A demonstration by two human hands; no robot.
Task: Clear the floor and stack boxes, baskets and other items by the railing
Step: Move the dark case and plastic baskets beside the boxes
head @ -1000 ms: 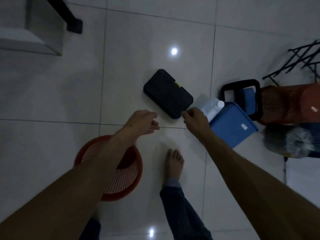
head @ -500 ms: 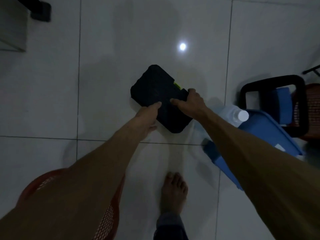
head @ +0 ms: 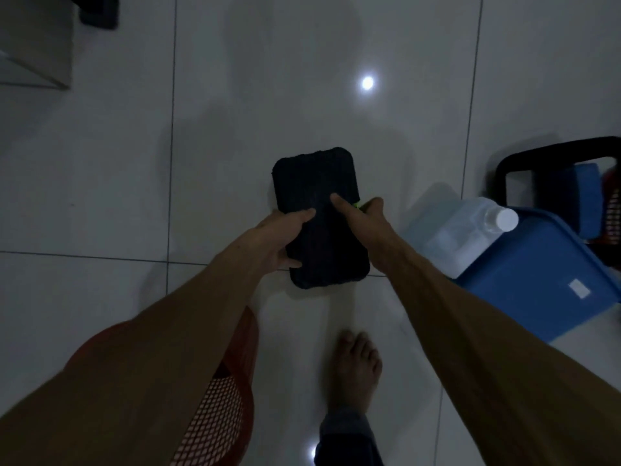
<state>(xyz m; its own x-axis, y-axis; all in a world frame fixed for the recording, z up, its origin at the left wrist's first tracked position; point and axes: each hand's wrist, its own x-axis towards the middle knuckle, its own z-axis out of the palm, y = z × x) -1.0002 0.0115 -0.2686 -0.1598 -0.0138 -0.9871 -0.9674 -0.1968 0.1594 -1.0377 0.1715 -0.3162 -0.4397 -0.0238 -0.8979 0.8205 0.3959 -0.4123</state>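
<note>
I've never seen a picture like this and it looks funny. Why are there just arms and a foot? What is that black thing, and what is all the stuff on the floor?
The camera sits on a person's head and looks down, so you see only their own arms and one bare foot on the tiled floor. There is no robot here. The left hand and the right hand each grip a side of a flat black case. To the right are a blue box and, against it, a clear bottle with a white cap. At the lower left, partly behind the arm, stands a red mesh basket.
</note>
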